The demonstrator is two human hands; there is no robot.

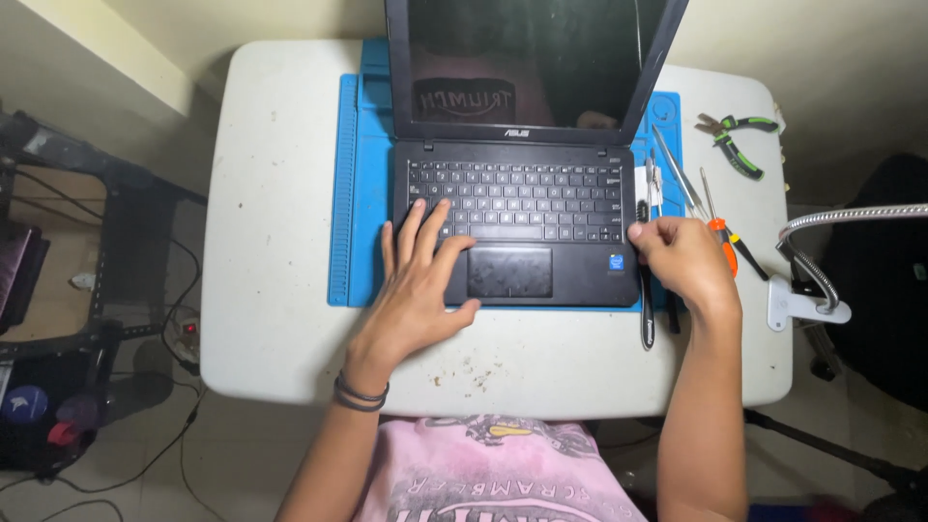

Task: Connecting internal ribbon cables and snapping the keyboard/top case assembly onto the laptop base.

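We see an open black laptop (517,208) lying on a blue mat (362,193) on a white table (271,242). Its long axis runs from one hand across to the other, with the dark screen tilted up on the side away from both hands and the keyboard facing us. The left hand (420,285) lies flat with fingers spread wide, palm on the palm rest just left of the touchpad (509,272), fingertips reaching the lower keys. The right hand (681,256) is loosely curled at the laptop's right front corner; we cannot tell whether it grips anything. Just beyond the right hand lie tweezers (677,169) and an orange screwdriver (720,232), with green pliers (735,140) farther off.
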